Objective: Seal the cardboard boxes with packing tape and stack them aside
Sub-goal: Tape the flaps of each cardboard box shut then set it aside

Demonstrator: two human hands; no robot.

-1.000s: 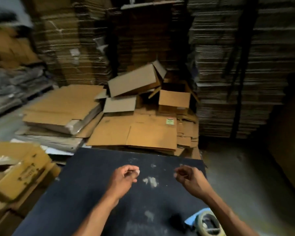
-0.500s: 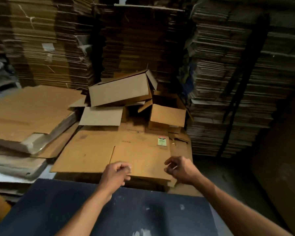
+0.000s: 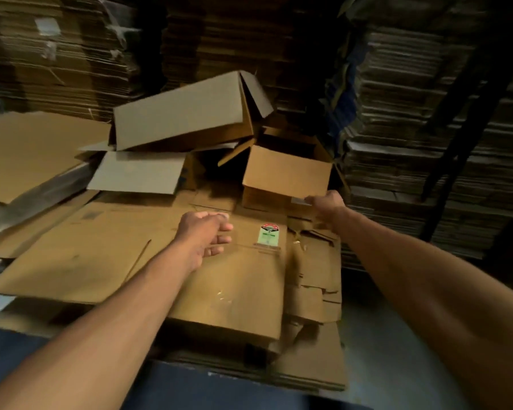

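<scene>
Stacked cardboard (image 3: pixel 71 48) behind; right hand (image 3: pixel 323 202) pinches open box (image 3: pixel 285 176) flap, left hand (image 3: pixel 205 232) loose.

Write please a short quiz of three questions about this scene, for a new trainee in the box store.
1. True or false: the right hand reaches the lower edge of the open box.
2. What lies just right of the left hand on the flat cardboard?
A. a tape roll
B. a green label
C. a knife
3. Fill in: the long box lies tilted on top of the pile, to the ____ of the open box.

Key
1. True; whether the fingers already grip the edge cannot be told.
2. B, the green label.
3. left
</scene>
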